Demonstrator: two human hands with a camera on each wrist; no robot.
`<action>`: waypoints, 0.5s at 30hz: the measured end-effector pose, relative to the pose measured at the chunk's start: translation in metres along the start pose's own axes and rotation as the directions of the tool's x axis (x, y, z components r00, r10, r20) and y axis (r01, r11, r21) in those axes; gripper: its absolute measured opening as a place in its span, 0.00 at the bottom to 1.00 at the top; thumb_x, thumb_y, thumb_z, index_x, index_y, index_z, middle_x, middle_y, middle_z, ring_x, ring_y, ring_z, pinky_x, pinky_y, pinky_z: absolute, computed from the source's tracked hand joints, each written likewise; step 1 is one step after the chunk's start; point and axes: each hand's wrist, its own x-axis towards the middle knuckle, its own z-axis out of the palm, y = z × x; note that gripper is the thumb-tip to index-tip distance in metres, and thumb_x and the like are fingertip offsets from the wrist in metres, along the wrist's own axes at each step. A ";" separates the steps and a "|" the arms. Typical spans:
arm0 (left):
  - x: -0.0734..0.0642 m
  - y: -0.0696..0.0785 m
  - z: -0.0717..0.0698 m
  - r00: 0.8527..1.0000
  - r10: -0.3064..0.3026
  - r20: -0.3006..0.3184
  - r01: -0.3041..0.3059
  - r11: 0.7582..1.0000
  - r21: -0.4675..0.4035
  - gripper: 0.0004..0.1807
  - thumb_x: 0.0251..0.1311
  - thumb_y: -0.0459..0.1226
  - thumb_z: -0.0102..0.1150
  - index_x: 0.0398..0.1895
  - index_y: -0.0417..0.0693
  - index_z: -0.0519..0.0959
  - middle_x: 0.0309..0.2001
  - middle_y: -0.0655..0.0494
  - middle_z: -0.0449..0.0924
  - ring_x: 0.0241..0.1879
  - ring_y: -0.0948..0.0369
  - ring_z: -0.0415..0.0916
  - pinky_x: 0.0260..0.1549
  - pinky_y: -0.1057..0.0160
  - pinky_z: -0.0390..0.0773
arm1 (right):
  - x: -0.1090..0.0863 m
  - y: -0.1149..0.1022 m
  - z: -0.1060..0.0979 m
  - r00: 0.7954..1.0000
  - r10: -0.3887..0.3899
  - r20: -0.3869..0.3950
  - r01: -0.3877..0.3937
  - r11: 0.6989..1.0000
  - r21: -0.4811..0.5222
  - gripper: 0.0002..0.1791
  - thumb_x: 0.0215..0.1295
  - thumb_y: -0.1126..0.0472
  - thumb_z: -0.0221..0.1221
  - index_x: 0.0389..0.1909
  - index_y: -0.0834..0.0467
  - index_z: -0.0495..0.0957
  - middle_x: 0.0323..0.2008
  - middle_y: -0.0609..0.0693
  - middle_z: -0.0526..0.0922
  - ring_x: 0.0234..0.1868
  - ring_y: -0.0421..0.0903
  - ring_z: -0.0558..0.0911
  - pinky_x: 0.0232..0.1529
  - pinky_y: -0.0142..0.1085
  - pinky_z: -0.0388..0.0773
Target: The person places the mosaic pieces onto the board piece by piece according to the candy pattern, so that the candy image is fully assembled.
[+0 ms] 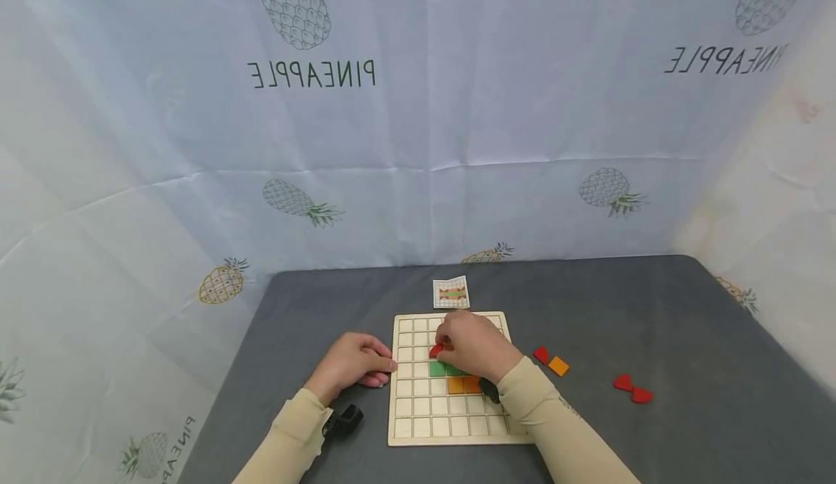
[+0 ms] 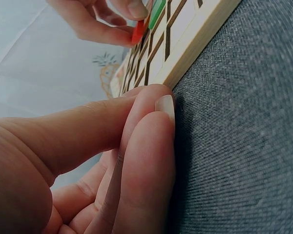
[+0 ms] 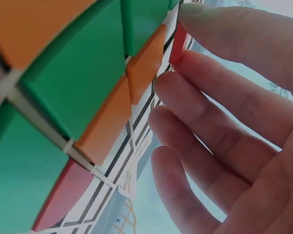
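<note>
A wooden grid board [image 1: 411, 426] lies on the table. On it are green square tiles [image 1: 437, 369] in a row, with orange tiles [image 1: 455, 385] beside them. My right hand [image 1: 480, 346] reaches over the board and pinches a red rounded piece [image 3: 179, 44] between thumb and index finger, at a cell above the green row's left end. Its other fingers are loosely bent. My left hand [image 1: 353, 361] rests at the board's left edge, relaxed fingertips touching the rim. The right hand and sleeve hide part of the board; a pink-red piece [image 3: 63, 197] shows in the right wrist view.
A small printed pattern card [image 1: 451, 293] lies behind the board. To the right are a red piece [image 1: 541, 355], an orange square [image 1: 558, 366] and two more red pieces [image 1: 642, 395] on the dark grey table [image 1: 718, 368]. A pineapple-print curtain [image 1: 418, 121] hangs behind.
</note>
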 end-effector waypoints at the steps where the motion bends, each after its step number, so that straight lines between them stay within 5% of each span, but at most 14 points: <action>1: 0.000 0.000 0.000 1.000 -0.001 0.001 0.001 1.000 -0.002 0.17 0.54 0.40 0.77 0.43 0.40 0.84 0.31 0.52 0.90 0.28 0.62 0.87 0.31 0.61 0.89 | 0.000 0.000 0.001 1.000 -0.004 -0.001 0.004 1.000 0.002 0.09 0.58 0.50 0.75 0.35 0.50 0.89 0.30 0.41 0.82 0.31 0.36 0.72 0.33 0.29 0.77; 15: 0.003 -0.003 -0.002 1.000 0.028 0.003 -0.028 0.999 0.015 0.17 0.56 0.40 0.76 0.43 0.40 0.84 0.31 0.52 0.90 0.28 0.62 0.87 0.31 0.60 0.90 | 0.003 0.002 0.003 1.000 -0.025 0.003 0.025 1.000 0.001 0.06 0.60 0.52 0.73 0.31 0.48 0.88 0.28 0.40 0.80 0.31 0.37 0.72 0.31 0.28 0.75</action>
